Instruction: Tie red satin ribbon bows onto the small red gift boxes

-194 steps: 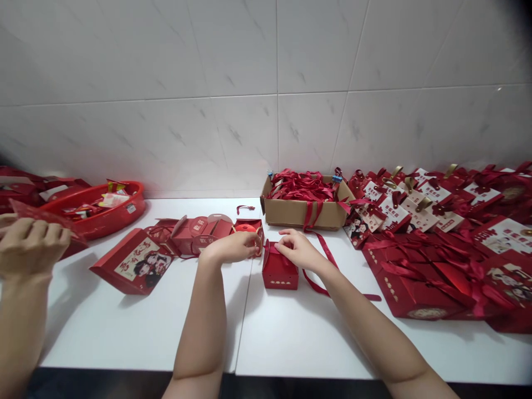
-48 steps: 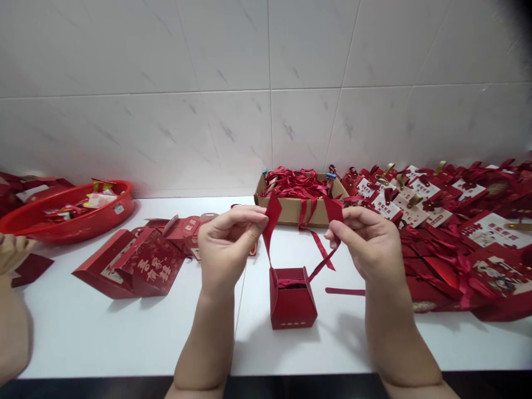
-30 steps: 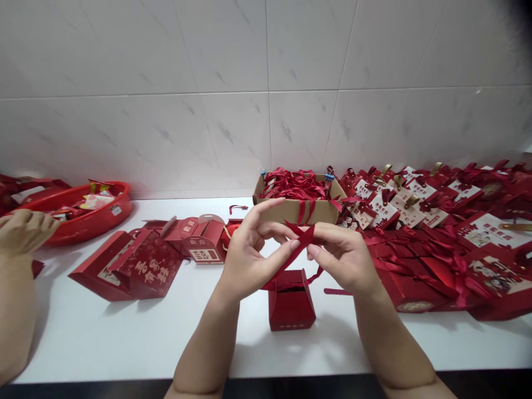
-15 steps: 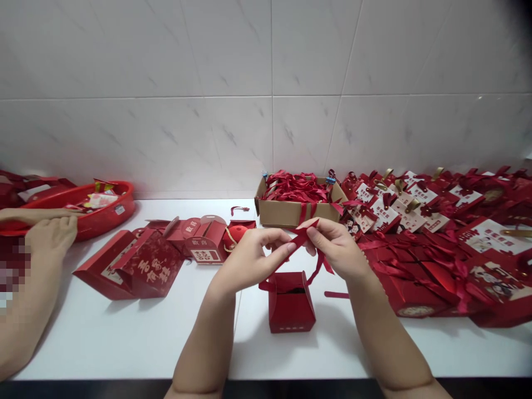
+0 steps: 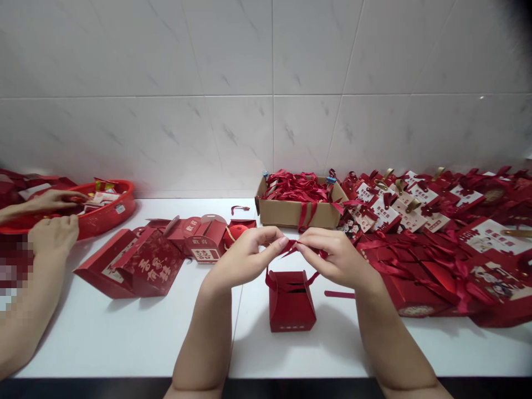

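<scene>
A small dark-red gift box (image 5: 292, 310) stands upright on the white table in front of me. Red ribbon (image 5: 292, 248) runs up from both sides of its top to my fingers. My left hand (image 5: 253, 254) pinches the ribbon between thumb and forefinger, just above the box. Opposite it, my right hand (image 5: 332, 254) pinches the ribbon too, and the fingertips of both hands nearly meet where the strands cross. Part of the ribbon is hidden behind the right-hand fingers.
Behind my hands sits a cardboard box (image 5: 286, 213) of red ribbons. Finished-looking red boxes (image 5: 415, 282) crowd the right side. Folded red boxes (image 5: 141, 263) lie to the left. A co-worker's hands (image 5: 54, 233) are at a red basin (image 5: 103, 221). A red strip (image 5: 338, 294) lies nearby.
The ribbon was stretched flat and slanting between my hands; now its strands cross between my fingertips. My right hand has turned and lowered slightly. The co-worker's far hand has lifted within the basin.
</scene>
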Action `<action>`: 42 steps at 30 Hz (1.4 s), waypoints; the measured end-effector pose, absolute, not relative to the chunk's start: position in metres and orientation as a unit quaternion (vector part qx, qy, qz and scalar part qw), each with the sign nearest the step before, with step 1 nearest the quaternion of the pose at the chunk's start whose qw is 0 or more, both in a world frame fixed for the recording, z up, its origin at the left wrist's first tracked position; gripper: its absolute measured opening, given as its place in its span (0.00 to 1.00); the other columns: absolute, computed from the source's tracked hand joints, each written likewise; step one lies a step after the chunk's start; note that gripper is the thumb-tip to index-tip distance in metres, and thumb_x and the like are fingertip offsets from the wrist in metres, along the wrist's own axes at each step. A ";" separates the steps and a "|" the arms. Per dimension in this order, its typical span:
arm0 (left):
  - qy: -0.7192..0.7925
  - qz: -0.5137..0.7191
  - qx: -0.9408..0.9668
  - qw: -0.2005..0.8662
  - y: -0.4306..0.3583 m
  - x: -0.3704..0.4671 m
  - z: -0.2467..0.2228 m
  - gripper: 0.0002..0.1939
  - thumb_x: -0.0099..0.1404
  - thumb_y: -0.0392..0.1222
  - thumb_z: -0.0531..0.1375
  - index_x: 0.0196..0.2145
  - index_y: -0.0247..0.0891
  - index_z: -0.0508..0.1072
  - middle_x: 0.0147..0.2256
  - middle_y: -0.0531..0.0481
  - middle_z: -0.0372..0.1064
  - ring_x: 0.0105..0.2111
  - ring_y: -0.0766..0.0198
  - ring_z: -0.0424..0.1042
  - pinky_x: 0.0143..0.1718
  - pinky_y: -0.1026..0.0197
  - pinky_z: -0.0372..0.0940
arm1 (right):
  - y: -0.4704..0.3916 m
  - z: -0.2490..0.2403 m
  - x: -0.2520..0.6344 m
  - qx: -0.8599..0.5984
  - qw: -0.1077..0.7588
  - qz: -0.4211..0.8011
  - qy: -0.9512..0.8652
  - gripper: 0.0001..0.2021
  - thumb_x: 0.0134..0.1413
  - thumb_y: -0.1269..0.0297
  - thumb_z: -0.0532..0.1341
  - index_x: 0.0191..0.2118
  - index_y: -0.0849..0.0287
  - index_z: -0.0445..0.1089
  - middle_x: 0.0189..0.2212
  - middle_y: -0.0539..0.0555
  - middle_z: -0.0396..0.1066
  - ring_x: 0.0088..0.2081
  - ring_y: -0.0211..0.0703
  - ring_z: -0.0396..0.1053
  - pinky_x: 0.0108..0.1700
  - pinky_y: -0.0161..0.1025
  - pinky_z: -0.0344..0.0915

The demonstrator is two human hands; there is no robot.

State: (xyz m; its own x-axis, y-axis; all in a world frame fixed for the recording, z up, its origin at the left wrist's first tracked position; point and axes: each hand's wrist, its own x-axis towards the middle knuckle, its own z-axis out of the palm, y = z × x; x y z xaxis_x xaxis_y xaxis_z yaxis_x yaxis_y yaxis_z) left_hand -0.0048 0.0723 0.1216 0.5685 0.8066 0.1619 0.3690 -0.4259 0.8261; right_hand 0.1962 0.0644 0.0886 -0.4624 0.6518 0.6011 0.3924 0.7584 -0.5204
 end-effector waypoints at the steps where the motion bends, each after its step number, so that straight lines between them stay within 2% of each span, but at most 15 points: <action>1: 0.362 0.288 0.795 0.392 0.072 -0.006 0.122 0.14 0.66 0.46 0.51 0.36 0.34 0.71 0.32 0.49 0.69 0.33 0.65 0.67 0.34 0.62 0.63 | 0.065 0.088 0.196 -0.316 0.419 0.146 -0.839 0.09 0.58 0.70 0.54 0.32 0.62 0.71 0.27 0.53 0.66 0.27 0.35 0.62 0.30 0.33 0.59; 4: 0.351 0.313 0.796 0.380 0.070 -0.008 0.123 0.11 0.65 0.40 0.52 0.39 0.36 0.71 0.37 0.46 0.71 0.39 0.62 0.69 0.40 0.60 0.65 | 0.068 0.087 0.195 -0.329 0.425 0.132 -0.833 0.10 0.58 0.70 0.53 0.32 0.61 0.71 0.28 0.54 0.67 0.28 0.36 0.63 0.30 0.33 0.59; 7: 0.341 0.323 0.806 0.360 0.070 -0.009 0.123 0.09 0.63 0.35 0.53 0.38 0.38 0.72 0.39 0.46 0.71 0.39 0.63 0.70 0.39 0.60 0.67 | 0.069 0.088 0.194 -0.336 0.425 0.140 -0.829 0.10 0.58 0.69 0.53 0.32 0.60 0.71 0.29 0.54 0.68 0.28 0.37 0.63 0.31 0.34 0.60; 12: 0.343 0.338 0.807 0.342 0.073 -0.002 0.116 0.06 0.60 0.34 0.55 0.36 0.37 0.70 0.36 0.48 0.71 0.36 0.65 0.71 0.35 0.63 0.68 | 0.068 0.089 0.192 -0.343 0.428 0.161 -0.820 0.12 0.58 0.68 0.53 0.29 0.60 0.71 0.27 0.54 0.67 0.27 0.37 0.63 0.30 0.34 0.60; 17: 0.338 0.395 0.805 0.286 0.074 0.003 0.111 0.07 0.60 0.30 0.53 0.36 0.37 0.67 0.33 0.50 0.69 0.33 0.68 0.70 0.35 0.63 0.67 | 0.068 0.090 0.190 -0.354 0.449 0.189 -0.798 0.13 0.58 0.65 0.55 0.26 0.61 0.72 0.24 0.53 0.69 0.27 0.38 0.65 0.31 0.36 0.62; 20: 0.338 0.425 0.807 0.233 0.071 0.002 0.112 0.09 0.60 0.30 0.53 0.39 0.37 0.66 0.35 0.48 0.68 0.35 0.66 0.70 0.36 0.63 0.67 | 0.069 0.090 0.191 -0.358 0.490 0.250 -0.754 0.12 0.57 0.61 0.56 0.31 0.60 0.75 0.30 0.55 0.74 0.34 0.42 0.71 0.38 0.38 0.66; 23: 0.354 0.452 0.796 0.192 0.067 -0.003 0.113 0.11 0.61 0.32 0.54 0.42 0.37 0.65 0.35 0.48 0.68 0.36 0.66 0.70 0.36 0.62 0.66 | 0.068 0.088 0.194 -0.341 0.534 0.323 -0.703 0.13 0.57 0.58 0.57 0.38 0.58 0.76 0.41 0.55 0.75 0.45 0.46 0.71 0.49 0.43 0.66; 27: 0.377 0.483 0.771 0.174 0.060 -0.012 0.109 0.11 0.60 0.32 0.55 0.42 0.38 0.64 0.34 0.50 0.67 0.36 0.66 0.70 0.38 0.63 0.66 | 0.061 0.081 0.203 -0.334 0.551 0.374 -0.667 0.14 0.56 0.56 0.58 0.42 0.57 0.75 0.43 0.55 0.75 0.48 0.46 0.70 0.54 0.47 0.63; 31: 0.415 0.509 0.735 0.165 0.048 -0.028 0.098 0.12 0.60 0.34 0.57 0.42 0.39 0.63 0.35 0.49 0.67 0.36 0.65 0.70 0.38 0.63 0.66 | 0.051 0.062 0.215 -0.390 0.588 0.366 -0.607 0.15 0.54 0.55 0.59 0.39 0.59 0.76 0.37 0.56 0.76 0.39 0.44 0.72 0.45 0.44 0.66; 33: 0.448 0.501 0.720 0.170 0.041 -0.040 0.085 0.12 0.60 0.36 0.57 0.42 0.39 0.63 0.35 0.49 0.68 0.36 0.65 0.70 0.37 0.63 0.65 | 0.044 0.047 0.223 -0.426 0.597 0.345 -0.586 0.16 0.53 0.54 0.59 0.37 0.61 0.76 0.30 0.55 0.76 0.32 0.42 0.70 0.37 0.40 0.66; 36: 0.494 0.489 0.690 0.199 0.031 -0.060 0.053 0.12 0.59 0.39 0.57 0.42 0.39 0.62 0.33 0.50 0.67 0.35 0.64 0.70 0.40 0.61 0.66 | 0.028 0.015 0.237 -0.502 0.575 0.299 -0.573 0.17 0.51 0.53 0.59 0.32 0.63 0.76 0.19 0.52 0.70 0.24 0.39 0.65 0.29 0.36 0.62; 39: 0.559 0.475 0.643 0.219 0.026 -0.081 0.007 0.13 0.57 0.41 0.57 0.40 0.38 0.62 0.30 0.51 0.67 0.33 0.63 0.71 0.39 0.60 0.66 | 0.008 -0.022 0.251 -0.593 0.539 0.246 -0.545 0.19 0.50 0.51 0.58 0.24 0.64 0.73 0.17 0.53 0.68 0.22 0.41 0.64 0.26 0.36 0.60; 42: 0.599 0.465 0.601 0.252 0.023 -0.095 -0.035 0.13 0.54 0.42 0.57 0.38 0.38 0.61 0.27 0.52 0.67 0.29 0.62 0.71 0.34 0.60 0.66 | -0.010 -0.054 0.263 -0.649 0.500 0.225 -0.527 0.21 0.51 0.50 0.56 0.24 0.64 0.73 0.18 0.55 0.70 0.23 0.45 0.66 0.26 0.38 0.60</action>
